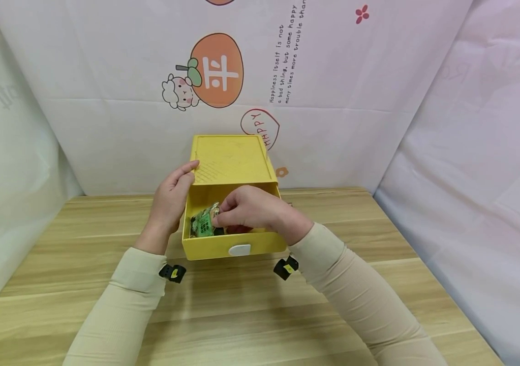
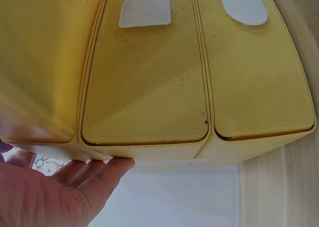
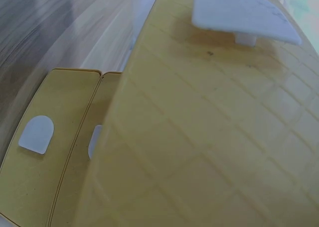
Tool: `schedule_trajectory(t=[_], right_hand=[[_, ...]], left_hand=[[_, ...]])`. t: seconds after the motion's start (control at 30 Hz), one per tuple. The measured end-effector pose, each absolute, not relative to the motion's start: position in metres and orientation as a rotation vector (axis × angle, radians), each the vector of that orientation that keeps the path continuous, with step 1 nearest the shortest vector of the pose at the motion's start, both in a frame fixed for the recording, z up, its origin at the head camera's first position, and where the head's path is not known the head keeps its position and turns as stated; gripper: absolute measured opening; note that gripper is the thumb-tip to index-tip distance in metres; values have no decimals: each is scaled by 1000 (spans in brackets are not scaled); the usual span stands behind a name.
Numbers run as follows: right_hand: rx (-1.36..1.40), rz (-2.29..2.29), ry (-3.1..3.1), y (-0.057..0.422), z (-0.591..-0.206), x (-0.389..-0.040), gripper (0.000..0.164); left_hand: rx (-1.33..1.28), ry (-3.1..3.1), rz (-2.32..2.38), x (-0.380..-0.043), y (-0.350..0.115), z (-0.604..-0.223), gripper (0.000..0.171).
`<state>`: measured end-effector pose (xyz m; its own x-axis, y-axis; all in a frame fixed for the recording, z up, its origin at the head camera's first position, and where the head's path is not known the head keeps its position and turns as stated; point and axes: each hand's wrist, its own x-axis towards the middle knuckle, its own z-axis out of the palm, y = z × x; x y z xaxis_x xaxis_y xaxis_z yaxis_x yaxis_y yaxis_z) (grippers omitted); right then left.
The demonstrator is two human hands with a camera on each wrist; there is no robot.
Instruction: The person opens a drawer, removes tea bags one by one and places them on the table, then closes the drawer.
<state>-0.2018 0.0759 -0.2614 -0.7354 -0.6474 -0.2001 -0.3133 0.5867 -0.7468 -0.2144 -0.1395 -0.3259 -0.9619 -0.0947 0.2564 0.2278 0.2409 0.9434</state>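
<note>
A yellow drawer cabinet stands on the table with its top drawer pulled out. My left hand rests against the cabinet's left side, its fingers lying along that wall and one digit at the top edge. Over the drawer, my right hand pinches the edge of a green printed packet between thumb and fingers. The packet is tilted at the drawer's left part. Something red lies in the drawer under the right hand, mostly hidden by it.
Below the open drawer are two closed drawers with white pulls. The open drawer has a white pull too. Printed white cloth hangs behind and at both sides of the wooden table.
</note>
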Motion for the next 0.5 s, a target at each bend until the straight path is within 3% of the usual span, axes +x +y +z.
schedule_trajectory(t=[0.17,0.5], right_hand=[[-773,-951,2392,76,-261,-201,30],[-715,-947,2446,80,-255,-199,23]], left_hand=[[-122,-2260,-1772,-214,-140,-326,49],[-117,-2259,-1769,-213,-140,-326,49]])
